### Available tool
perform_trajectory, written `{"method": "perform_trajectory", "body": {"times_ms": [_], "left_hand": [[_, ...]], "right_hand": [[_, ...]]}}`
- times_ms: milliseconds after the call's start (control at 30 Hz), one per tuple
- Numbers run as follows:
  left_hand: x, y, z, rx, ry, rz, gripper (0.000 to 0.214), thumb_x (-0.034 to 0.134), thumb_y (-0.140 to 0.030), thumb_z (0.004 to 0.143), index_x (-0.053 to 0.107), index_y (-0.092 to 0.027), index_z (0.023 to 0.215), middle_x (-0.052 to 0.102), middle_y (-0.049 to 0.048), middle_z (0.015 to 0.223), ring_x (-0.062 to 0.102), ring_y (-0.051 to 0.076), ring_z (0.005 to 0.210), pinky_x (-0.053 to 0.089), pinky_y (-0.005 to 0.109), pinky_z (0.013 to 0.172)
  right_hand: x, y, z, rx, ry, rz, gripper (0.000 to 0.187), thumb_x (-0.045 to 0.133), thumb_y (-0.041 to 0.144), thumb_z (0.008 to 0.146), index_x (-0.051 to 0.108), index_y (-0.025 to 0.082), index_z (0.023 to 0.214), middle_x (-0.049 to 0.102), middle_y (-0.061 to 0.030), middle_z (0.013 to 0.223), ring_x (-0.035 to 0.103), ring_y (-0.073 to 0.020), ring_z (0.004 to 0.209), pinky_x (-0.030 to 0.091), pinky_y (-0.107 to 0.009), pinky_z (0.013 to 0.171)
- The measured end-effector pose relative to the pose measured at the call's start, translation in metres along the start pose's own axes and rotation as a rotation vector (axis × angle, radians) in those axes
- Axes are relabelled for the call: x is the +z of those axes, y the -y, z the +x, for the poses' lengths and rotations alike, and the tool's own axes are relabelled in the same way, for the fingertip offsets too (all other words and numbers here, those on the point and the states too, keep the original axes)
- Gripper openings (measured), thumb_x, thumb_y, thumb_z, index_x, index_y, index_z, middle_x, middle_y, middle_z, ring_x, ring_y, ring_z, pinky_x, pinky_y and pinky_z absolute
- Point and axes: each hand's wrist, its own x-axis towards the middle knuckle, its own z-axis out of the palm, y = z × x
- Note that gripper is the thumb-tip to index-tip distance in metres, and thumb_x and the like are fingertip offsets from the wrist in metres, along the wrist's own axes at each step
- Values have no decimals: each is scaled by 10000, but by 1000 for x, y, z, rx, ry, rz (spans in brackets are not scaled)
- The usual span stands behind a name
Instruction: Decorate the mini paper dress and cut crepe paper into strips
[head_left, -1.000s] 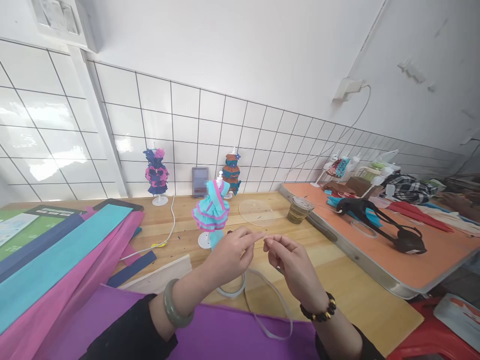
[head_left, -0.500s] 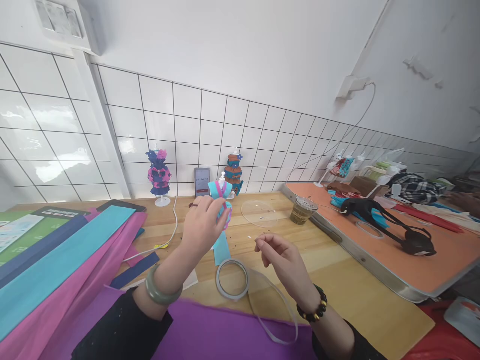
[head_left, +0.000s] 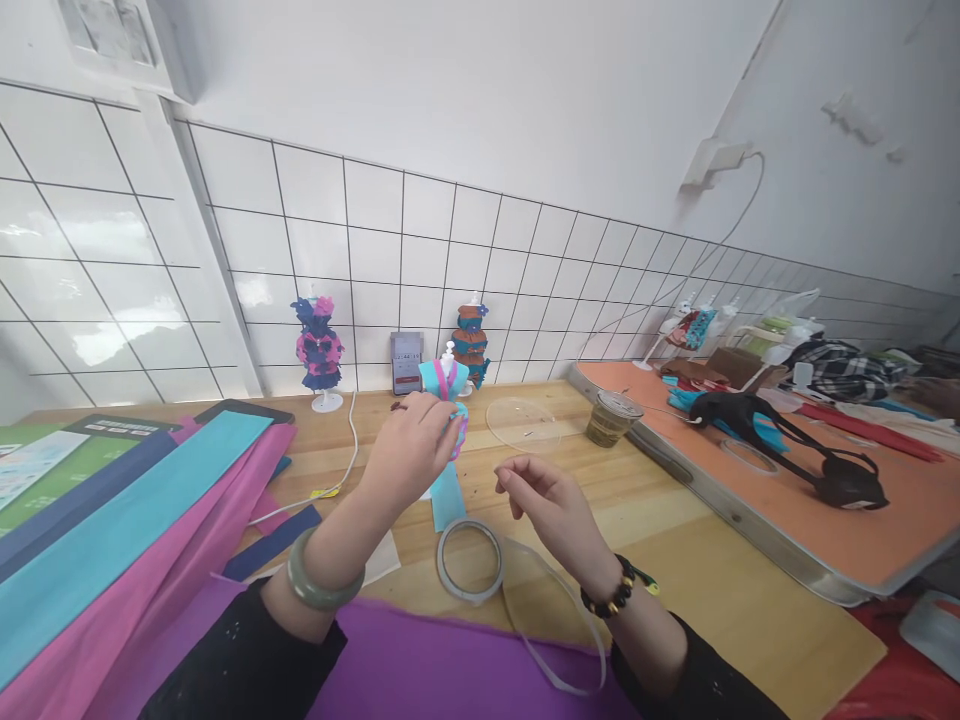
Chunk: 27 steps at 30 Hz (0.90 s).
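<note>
My left hand [head_left: 415, 440] is closed around a small doll dress form [head_left: 448, 376], dressed in light blue with crossed magenta strips at the top. The hand hides much of the form's left and lower side. A light blue strip [head_left: 448, 498] lies on the table just below it. To the right, my right hand [head_left: 541, 500] hovers above the table with thumb and forefinger pinched together; whatever is between them, if anything, is too small to make out. Between and below the hands is a roll of double-sided tape [head_left: 441, 565], its loose pale end [head_left: 559, 675] curling over purple fabric [head_left: 420, 660].
Two dressed forms [head_left: 320, 350] and a phone [head_left: 406, 362] stand along the tiled wall. Coloured fabric strips [head_left: 150, 520] cover the left side. A lidded plastic cup [head_left: 611, 420] sits near an orange-topped table [head_left: 810, 540] bearing a black strap item [head_left: 847, 480].
My right hand has moved a little left and up, closer to the dress form, still pinched. My left hand keeps its hold on the form. The view has shifted slightly.
</note>
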Motion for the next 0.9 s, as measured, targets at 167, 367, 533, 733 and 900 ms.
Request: {"method": "perform_trajectory", "body": {"times_ms": [167, 367, 533, 733, 900], "left_hand": [[-2, 0, -1, -74, -34, -122, 169, 415, -225, 865, 575, -175, 845, 597, 39, 769, 548, 154, 759, 399, 274, 653], [-4, 0, -1, -170, -126, -203, 77, 472, -234, 827, 534, -190, 817, 588, 6, 724, 531, 145, 721, 405, 277, 669], [0, -2, -1, -197, -153, -135, 89, 510, -272, 806, 498, -191, 769, 550, 0, 682, 510, 155, 707, 394, 283, 647], [4, 3, -1, -337, -250, -200, 57, 527, -240, 779, 502, -197, 808, 548, 9, 735, 515, 159, 741, 408, 302, 688], [5, 11, 1, -589, -223, -468, 166, 544, -316, 776, 499, -213, 898, 574, 30, 931, 537, 183, 889, 432, 328, 770]], "right_hand": [[4, 8, 21, -125, -34, -99, 220, 533, 382, 794, 596, 174, 760, 585, -1, 680, 484, -94, 527, 415, -220, 506], [13, 14, 51, -361, -65, -304, 201, 482, 306, 839, 622, 171, 791, 616, -7, 669, 536, -115, 581, 415, -234, 562], [17, 15, 65, -399, -79, -349, 204, 454, 275, 855, 624, 167, 822, 638, -21, 720, 562, -125, 634, 425, -241, 606], [19, 17, 66, -483, -73, -439, 196, 447, 244, 862, 623, 169, 821, 632, -10, 701, 542, -118, 615, 401, -232, 590], [20, 18, 70, -538, -117, -537, 184, 444, 192, 853, 615, 173, 787, 641, -20, 724, 541, -126, 635, 391, -237, 593]]}}
